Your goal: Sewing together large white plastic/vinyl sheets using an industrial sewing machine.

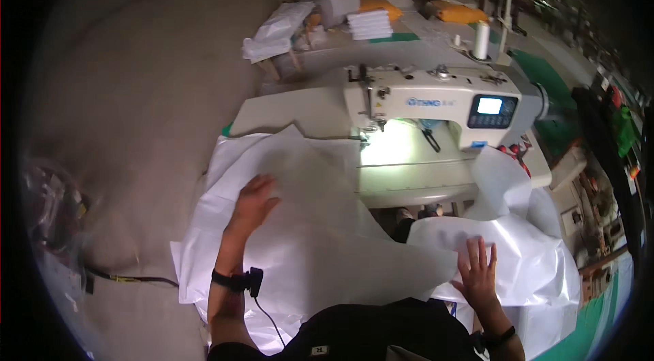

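A large white plastic-looking sheet [320, 252] spreads over the left part of the sewing table and across my lap. My left hand [253, 203] rests over its left side, fingers stretched and thumb apart, gripping nothing. On the right, another white sheet portion [521, 242] bulges in folds. My right hand [478, 271] lies at its near left part, palm down with fingers spread. Ahead stands a white sewing machine [422, 92], its needle area brightly lit. The sheet's far edge lies left of the needle area, apart from my hands. Whether the two white portions join cannot be made out.
Black-handled snips [430, 140] lie on the machine bed, and a red-handled tool [521, 157] sits at its right end. A thread cone [481, 42] stands behind. Farther back are a white stack [370, 24] and orange sacks [458, 12]. A black cable [139, 279] crosses the left floor.
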{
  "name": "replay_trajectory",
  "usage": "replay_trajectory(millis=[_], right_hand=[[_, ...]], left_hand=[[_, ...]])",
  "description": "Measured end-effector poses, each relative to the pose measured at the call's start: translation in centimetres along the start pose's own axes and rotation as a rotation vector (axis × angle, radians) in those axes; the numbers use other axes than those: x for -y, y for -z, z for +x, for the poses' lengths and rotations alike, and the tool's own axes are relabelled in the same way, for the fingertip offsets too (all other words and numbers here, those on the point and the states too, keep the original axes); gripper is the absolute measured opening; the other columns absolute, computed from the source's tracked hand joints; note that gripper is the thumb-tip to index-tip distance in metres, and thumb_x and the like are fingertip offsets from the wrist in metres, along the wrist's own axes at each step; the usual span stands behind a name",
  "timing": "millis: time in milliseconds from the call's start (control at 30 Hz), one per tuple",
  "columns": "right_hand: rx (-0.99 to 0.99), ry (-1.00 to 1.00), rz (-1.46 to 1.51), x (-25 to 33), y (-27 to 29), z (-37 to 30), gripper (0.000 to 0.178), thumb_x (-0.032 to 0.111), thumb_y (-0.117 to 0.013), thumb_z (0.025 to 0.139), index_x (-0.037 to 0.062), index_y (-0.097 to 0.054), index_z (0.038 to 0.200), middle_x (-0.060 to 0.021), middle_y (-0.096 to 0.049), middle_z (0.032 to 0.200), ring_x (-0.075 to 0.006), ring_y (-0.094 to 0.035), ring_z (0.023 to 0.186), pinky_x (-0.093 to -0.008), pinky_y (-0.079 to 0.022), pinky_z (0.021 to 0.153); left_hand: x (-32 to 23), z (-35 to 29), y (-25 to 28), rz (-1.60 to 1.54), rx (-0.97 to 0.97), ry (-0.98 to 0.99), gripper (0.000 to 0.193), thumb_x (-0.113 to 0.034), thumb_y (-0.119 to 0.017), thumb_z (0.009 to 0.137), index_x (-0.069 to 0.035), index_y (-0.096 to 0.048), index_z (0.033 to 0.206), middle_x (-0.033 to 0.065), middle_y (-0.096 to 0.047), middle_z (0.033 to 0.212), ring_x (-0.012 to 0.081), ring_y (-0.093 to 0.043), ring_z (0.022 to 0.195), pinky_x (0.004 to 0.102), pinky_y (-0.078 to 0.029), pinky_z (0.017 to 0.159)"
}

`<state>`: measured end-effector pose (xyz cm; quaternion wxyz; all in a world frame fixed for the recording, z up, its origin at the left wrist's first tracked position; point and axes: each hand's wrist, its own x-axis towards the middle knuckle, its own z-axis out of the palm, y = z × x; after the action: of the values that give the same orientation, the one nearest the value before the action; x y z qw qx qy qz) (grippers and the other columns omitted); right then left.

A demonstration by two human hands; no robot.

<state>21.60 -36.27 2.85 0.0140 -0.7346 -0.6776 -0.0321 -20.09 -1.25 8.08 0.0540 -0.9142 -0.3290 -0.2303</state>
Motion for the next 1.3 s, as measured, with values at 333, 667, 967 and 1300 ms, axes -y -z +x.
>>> replay_trajectory(millis=[333, 667, 967, 1300], right_hand=[[-0.310, -0.189, -0.161, -6.1, 1.8, -1.3, 0.097, 0.045, -0.077, 0.057, 0.0210, -0.032, 0.140, -0.0168, -0.026, 0.144, -0.0394, -0.020, 0.135, -0.0606, -0.012, 0.107], [0.280, -0.290, -0.259, -19.1, -11.6, -7.1, 0.038, 0.018, -0.055, 0.078, 0.0209, -0.060, 0.115, -0.0045, -0.063, 0.091, -0.0259, -0.059, 0.088, -0.0530, -0.034, 0.094], [-0.333, -0.465, -0.317, -30.5, -7.6, -16.6, 0.016, 0.014, -0.058, 0.074, 0.0116, -0.066, 0.088, -0.0109, -0.051, 0.084, -0.0316, -0.052, 0.089, -0.0528, -0.037, 0.093], [0.565, -0.803, -0.038, -23.6, -17.2, -12.0, 0.120, 0.060, -0.078, 0.049, 0.0172, -0.019, 0.144, -0.0151, -0.018, 0.149, -0.0390, -0.013, 0.137, -0.0665, -0.010, 0.104]], left_hand=[[-7.1, 11.6, -7.2, 0.096, 0.494, -0.124, 0.095, -0.046, -0.081, 0.052, -0.009, -0.042, 0.130, 0.0142, -0.050, 0.126, 0.0340, -0.037, 0.126, 0.0540, -0.022, 0.103], [0.5, 8.2, -3.3, 0.199, 0.112, -0.124, 0.013, -0.013, -0.069, 0.070, -0.005, -0.061, 0.078, 0.0133, -0.060, 0.075, 0.0308, -0.056, 0.076, 0.0417, -0.042, 0.077], [13.2, 3.7, 13.6, 0.152, -0.429, 0.558, 0.022, -0.019, -0.058, 0.089, 0.001, -0.062, 0.099, 0.0206, -0.064, 0.089, 0.0277, -0.060, 0.076, 0.0350, -0.047, 0.071], [14.1, 3.2, 11.6, 0.663, -0.059, 0.969, 0.020, -0.026, -0.054, 0.082, -0.011, -0.060, 0.093, 0.0140, -0.066, 0.091, 0.0342, -0.063, 0.085, 0.0456, -0.050, 0.070]])
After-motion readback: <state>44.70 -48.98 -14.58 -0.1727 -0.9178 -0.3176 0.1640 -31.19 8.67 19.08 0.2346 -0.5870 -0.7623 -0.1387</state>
